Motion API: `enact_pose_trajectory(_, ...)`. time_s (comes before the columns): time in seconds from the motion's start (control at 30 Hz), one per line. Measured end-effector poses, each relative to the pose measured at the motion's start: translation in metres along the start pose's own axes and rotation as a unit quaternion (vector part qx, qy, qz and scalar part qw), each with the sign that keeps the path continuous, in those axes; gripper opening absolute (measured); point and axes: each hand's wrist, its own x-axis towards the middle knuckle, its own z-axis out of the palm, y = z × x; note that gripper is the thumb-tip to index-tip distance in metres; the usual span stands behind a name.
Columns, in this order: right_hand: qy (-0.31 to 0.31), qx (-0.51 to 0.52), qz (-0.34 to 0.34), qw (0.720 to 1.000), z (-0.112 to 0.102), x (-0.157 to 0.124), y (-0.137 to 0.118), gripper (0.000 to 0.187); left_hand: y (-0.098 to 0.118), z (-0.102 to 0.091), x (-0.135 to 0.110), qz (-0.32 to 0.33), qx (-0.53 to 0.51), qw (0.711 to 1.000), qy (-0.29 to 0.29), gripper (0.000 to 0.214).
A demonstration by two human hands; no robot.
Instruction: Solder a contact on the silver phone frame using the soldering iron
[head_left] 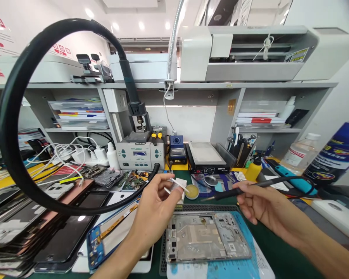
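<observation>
My left hand [159,207] pinches a thin white stick [180,184] between thumb and fingers, its end close to a round tin of yellowish paste [192,191]. A second short white end shows between the fingers; I cannot tell whether it belongs to the same piece. My right hand [260,201] grips a black soldering iron [228,193], its thin tip pointing left just below the tin. Below and between both hands, a bare metal phone frame [205,237] lies on a blue and white mat [258,255]. Neither hand touches the frame.
A thick black hose [10,97] loops across the left from the hot air station [141,155]. Phone parts [66,228] are piled on the left. Behind stand a small soldering station [177,149] and a heating plate [206,155]. Bottles [301,153] and a spray can [336,155] stand right.
</observation>
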Motion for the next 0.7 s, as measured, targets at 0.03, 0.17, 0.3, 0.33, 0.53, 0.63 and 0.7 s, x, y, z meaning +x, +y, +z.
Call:
enact_pose_trajectory(0.03, -0.001, 0.002, -0.003, 1.000, 0.001, 0.000, 0.000, 0.032, 0.000, 0.000, 0.001, 0.002, -0.005, 1.000, 0.004, 0.041)
enact_pose_trajectory(0.17, 0.010, -0.007, -0.029, 0.999, 0.006, 0.000, -0.002, 0.032, -0.002, -0.003, 0.005, 0.004, -0.032, 0.999, 0.024, 0.043)
enact_pose_trajectory(0.3, 0.026, -0.028, -0.060, 0.997, 0.013, 0.001, -0.007, 0.041, -0.004, -0.009, 0.011, -0.003, -0.079, 0.995, 0.065, 0.048)
enact_pose_trajectory(0.33, 0.030, -0.034, -0.067, 0.997, 0.016, 0.002, -0.010, 0.041, -0.004, -0.010, 0.012, -0.008, -0.093, 0.993, 0.073, 0.050)
enact_pose_trajectory(0.53, 0.048, -0.080, -0.098, 0.991, 0.040, 0.008, -0.034, 0.040, 0.000, -0.016, 0.015, -0.055, -0.182, 0.977, 0.092, 0.044)
enact_pose_trajectory(0.63, 0.058, -0.089, -0.106, 0.989, 0.048, 0.018, -0.039, 0.041, 0.004, -0.020, 0.014, -0.074, -0.218, 0.969, 0.091, 0.036)
enact_pose_trajectory(0.7, 0.062, -0.090, -0.108, 0.988, 0.052, 0.025, -0.039, 0.039, 0.005, -0.023, 0.015, -0.081, -0.239, 0.963, 0.095, 0.032)
